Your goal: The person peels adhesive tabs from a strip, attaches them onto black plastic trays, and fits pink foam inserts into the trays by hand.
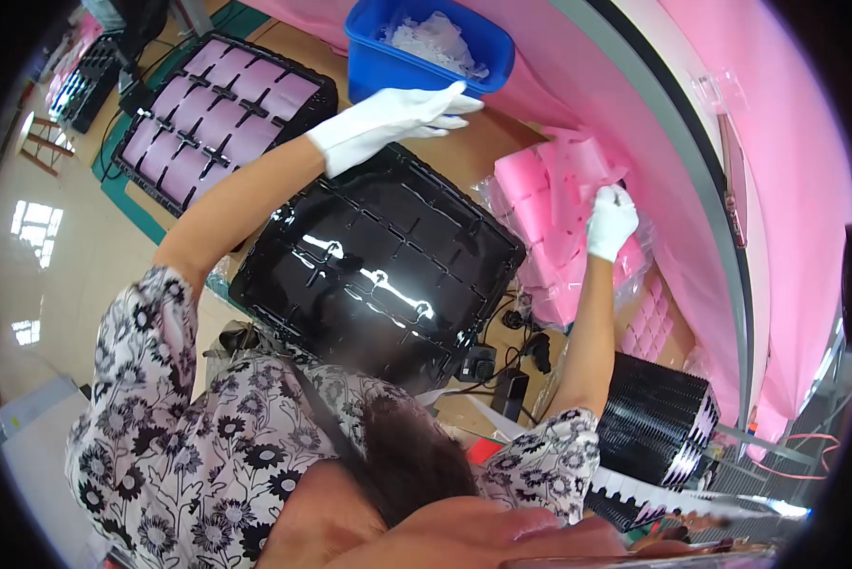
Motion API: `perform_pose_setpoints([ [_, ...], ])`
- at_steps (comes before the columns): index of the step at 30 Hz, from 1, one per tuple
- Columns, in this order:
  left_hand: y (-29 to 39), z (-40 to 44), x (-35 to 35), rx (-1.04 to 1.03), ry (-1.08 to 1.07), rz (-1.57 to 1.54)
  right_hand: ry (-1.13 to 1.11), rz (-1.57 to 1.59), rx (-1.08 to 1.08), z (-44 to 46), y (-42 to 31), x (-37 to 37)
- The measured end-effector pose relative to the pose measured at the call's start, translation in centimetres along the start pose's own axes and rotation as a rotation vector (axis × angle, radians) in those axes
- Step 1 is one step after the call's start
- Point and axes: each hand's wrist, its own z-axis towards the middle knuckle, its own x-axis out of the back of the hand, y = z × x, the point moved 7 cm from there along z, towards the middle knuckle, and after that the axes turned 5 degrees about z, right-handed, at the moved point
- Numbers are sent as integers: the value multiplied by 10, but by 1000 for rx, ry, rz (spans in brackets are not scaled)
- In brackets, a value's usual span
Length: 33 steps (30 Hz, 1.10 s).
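My left hand [388, 123], in a white glove, is open with fingers stretched out beside the front rim of a blue bin [374, 62]. Crumpled white material [433, 43] lies in that bin. Below the hand is a glossy black moulded tray [378, 251] with slots in rows. My right hand [613, 225], also gloved, is closed with its fingertips pinched at a pink sheet [577, 166]. That sheet lies over a stack of pink pieces [525, 190] in clear plastic wrap.
A black tray with lilac panels [222, 104] stands at the upper left. Cables and a black adapter [510, 394] lie right of the glossy tray. Stacked black trays [658, 408] stand at the lower right. A pink curtain [672, 190] hangs along the right, and a stool [45, 142] stands far left.
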Motion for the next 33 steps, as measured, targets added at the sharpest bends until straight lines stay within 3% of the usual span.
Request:
perform_pose_setpoints([
  [2, -10, 20, -8, -8, -172, -41, 2, -365, 436, -38, -43, -17],
  [6, -11, 22, -2, 37, -128, -67, -91, -501, 950, -119, -81, -67],
  [11, -15, 0, -7, 100, -125, -371, -279, -517, 1002, -168, -88, -107],
  [14, -3, -12, 9, -25, 58, -268, -422, -532, 917, -180, -90, -120],
  [16, 6, -20, 11, -39, -28, -284, -670, -401, 762, -180, -83, -134],
  [18, 22, -31, 17, -136, -5, -57, -544, -217, 778, -159, -82, -119],
  [19, 27, -38, 16, -92, -47, -102, -506, -108, 614, -138, -77, -114],
  [20, 36, -48, 19, -90, -40, -93, -496, 31, 224, -116, -65, -113],
  [21, 50, -59, 16, -127, -115, -47, -433, 380, 79, -95, -53, -118],
  [24, 68, -66, 4, -172, -247, -36, -578, 931, -310, -49, 0, -165],
  [26, 76, -80, -2, -78, -250, 15, -731, 993, -404, -61, -8, -197],
  [27, 76, -85, -5, -7, -304, -2, -820, 967, -351, -72, -21, -211],
  [28, 67, -83, -4, -123, -416, -94, -931, 1036, -382, -79, -24, -234],
  [30, 75, -96, -16, 42, -391, -60, -1155, 1076, -353, -112, -64, -251],
  [33, 75, -108, -30, 31, -461, -66, -1259, 1193, -406, -156, -103, -263],
])
